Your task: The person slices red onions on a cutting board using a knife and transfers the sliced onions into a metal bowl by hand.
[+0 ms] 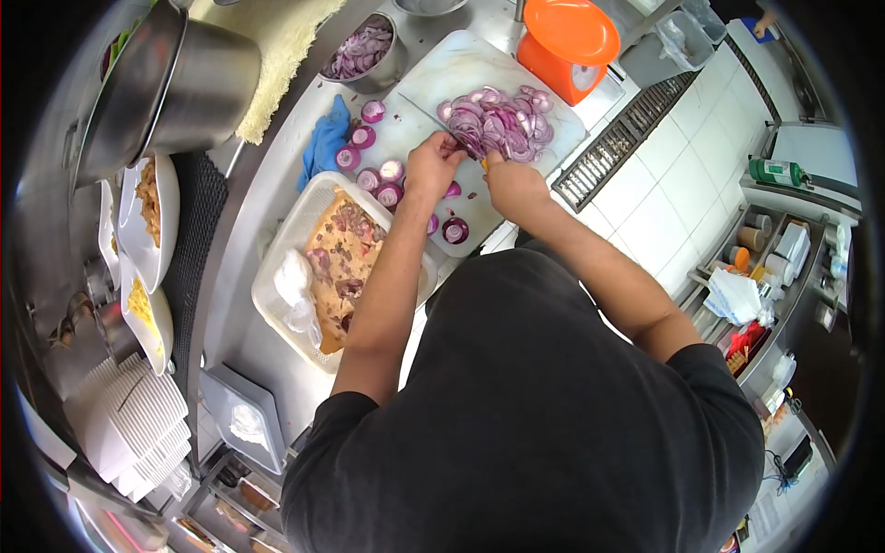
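Observation:
My right hand (516, 189) is closed around the yellow handle of a knife (426, 112); its thin blade slants up and left over the white cutting board (442, 66). Close beside the blade, my left hand (433, 168) has its fingers bent together on a piece of red onion, mostly hidden by the fingers. Just beyond both hands lies a pile of sliced red onion (507, 120). Several halved red onions (391, 171) sit by my left forearm, on the board and along its left side. Another onion half (454, 229) rests near the board's front edge.
A steel bowl (391, 69) of sliced onion and an orange scale (559, 66) stand behind the board. To the left are a blue cloth or glove (324, 143) and a white basket (267, 288) holding scraps and a plastic bag. A large steel pot (207, 83) stands further left.

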Available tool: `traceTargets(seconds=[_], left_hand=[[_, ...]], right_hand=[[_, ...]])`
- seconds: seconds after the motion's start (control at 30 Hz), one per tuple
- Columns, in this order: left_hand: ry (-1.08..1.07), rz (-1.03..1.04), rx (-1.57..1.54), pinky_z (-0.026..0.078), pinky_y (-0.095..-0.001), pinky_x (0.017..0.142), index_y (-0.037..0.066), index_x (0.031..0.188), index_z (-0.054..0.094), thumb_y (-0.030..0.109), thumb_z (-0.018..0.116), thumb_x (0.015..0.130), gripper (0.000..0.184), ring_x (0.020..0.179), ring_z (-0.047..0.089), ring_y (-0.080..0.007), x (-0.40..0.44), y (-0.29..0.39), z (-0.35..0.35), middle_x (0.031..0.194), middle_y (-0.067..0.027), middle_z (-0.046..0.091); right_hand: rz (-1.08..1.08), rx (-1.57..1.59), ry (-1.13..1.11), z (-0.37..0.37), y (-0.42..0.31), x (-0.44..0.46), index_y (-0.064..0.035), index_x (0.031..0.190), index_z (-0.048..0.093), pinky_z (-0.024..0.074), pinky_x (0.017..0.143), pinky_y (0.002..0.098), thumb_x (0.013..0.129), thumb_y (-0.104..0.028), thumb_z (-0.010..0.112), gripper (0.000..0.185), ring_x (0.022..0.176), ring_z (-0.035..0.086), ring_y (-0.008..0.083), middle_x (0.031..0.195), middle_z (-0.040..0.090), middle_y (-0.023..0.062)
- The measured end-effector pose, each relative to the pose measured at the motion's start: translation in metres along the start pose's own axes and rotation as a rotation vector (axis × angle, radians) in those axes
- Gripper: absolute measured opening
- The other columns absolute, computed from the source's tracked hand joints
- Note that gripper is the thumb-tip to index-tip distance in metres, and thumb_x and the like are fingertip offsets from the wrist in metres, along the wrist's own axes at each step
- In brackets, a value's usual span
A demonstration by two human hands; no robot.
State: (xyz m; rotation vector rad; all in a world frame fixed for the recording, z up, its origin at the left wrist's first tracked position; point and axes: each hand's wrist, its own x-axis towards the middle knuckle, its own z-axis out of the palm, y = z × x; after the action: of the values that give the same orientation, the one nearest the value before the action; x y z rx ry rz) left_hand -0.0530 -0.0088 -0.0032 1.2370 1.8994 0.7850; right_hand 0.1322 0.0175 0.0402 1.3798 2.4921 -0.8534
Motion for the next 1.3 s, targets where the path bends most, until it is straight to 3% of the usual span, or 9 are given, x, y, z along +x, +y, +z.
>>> traceTargets(seconds=[0.33,0.53,0.67,0.77,0.87,0.97,1.07,1.17,1.3], left_hand=[[-0.001,-0.012,-0.026,0.060,-0.0320,0.085,0.000,0.111,0.071,0.012,0.083,0.091,0.027,0.091,0.077,-0.0180,0.001,-0.006,0.002,0.099,-0.0116,0.080],[-0.004,-0.003,0.051,0.060,-0.0330,0.084,0.001,0.109,0.070,0.011,0.083,0.091,0.024,0.090,0.077,-0.0197,0.000,-0.001,0.003,0.098,-0.0129,0.079],[-0.012,0.113,0.148,0.060,-0.0413,0.087,0.003,0.113,0.072,0.010,0.080,0.089,0.027,0.096,0.076,-0.0309,0.000,-0.006,0.007,0.108,-0.0153,0.077],[-0.006,0.265,0.286,0.060,-0.0413,0.090,0.003,0.120,0.072,0.007,0.078,0.090,0.030,0.101,0.076,-0.0293,-0.013,0.000,-0.001,0.117,-0.0142,0.075],[0.061,0.322,0.372,0.056,-0.0438,0.099,0.007,0.125,0.073,0.011,0.078,0.089,0.037,0.114,0.071,-0.0317,-0.034,0.013,-0.026,0.123,-0.0123,0.073],[-0.054,0.227,0.557,0.046,-0.0478,0.112,0.012,0.125,0.074,0.018,0.079,0.088,0.038,0.123,0.066,-0.0314,-0.054,0.017,-0.044,0.123,-0.0103,0.073],[-0.093,0.344,0.837,0.037,-0.0517,0.119,0.015,0.124,0.075,0.020,0.078,0.090,0.035,0.125,0.064,-0.0300,-0.066,0.017,-0.039,0.121,-0.0091,0.073],[-0.220,0.205,0.803,0.026,-0.0561,0.126,0.017,0.126,0.075,0.014,0.074,0.091,0.035,0.130,0.061,-0.0261,-0.059,0.018,-0.029,0.125,-0.0074,0.072],[-0.134,0.400,0.664,0.036,-0.0499,0.121,0.014,0.124,0.073,0.005,0.067,0.092,0.033,0.124,0.064,-0.0294,-0.038,0.008,-0.016,0.124,-0.0083,0.072]], right_hand=[[-0.085,-0.097,0.016,-0.029,-0.006,-0.010,0.0033,0.116,0.057,0.0627,0.077,0.0480,0.103,-0.019,0.059,0.026,0.090,0.079,0.0385,0.097,0.077,0.0252],[0.007,0.067,0.025,0.012,0.004,0.008,0.0025,0.119,0.057,0.0601,0.080,0.0518,0.105,-0.025,0.060,0.031,0.091,0.077,0.0417,0.097,0.077,0.0242],[-0.013,0.074,0.000,-0.003,0.012,0.009,0.0016,0.119,0.056,0.0584,0.081,0.0543,0.105,-0.029,0.061,0.034,0.092,0.076,0.0435,0.096,0.076,0.0247],[-0.011,0.093,0.009,-0.019,0.010,-0.004,0.0015,0.119,0.056,0.0580,0.081,0.0549,0.105,-0.030,0.062,0.034,0.092,0.075,0.0441,0.097,0.076,0.0248],[0.002,0.144,0.000,-0.023,0.008,-0.022,0.0008,0.119,0.055,0.0574,0.081,0.0560,0.106,-0.031,0.061,0.035,0.091,0.074,0.0455,0.097,0.076,0.0245],[0.001,0.187,-0.043,0.001,0.016,-0.028,-0.0008,0.121,0.055,0.0569,0.081,0.0571,0.106,-0.033,0.061,0.036,0.091,0.074,0.0466,0.095,0.075,0.0250],[0.003,0.203,-0.063,0.022,0.032,-0.027,-0.0024,0.122,0.055,0.0567,0.081,0.0578,0.106,-0.035,0.061,0.037,0.091,0.073,0.0470,0.094,0.075,0.0260],[-0.013,0.189,-0.012,0.025,0.046,-0.021,-0.0030,0.123,0.056,0.0568,0.082,0.0577,0.106,-0.036,0.061,0.038,0.092,0.074,0.0466,0.095,0.075,0.0262],[-0.014,0.110,-0.001,0.005,0.051,-0.017,-0.0017,0.122,0.057,0.0573,0.082,0.0566,0.104,-0.034,0.063,0.038,0.092,0.074,0.0453,0.097,0.075,0.0255]])
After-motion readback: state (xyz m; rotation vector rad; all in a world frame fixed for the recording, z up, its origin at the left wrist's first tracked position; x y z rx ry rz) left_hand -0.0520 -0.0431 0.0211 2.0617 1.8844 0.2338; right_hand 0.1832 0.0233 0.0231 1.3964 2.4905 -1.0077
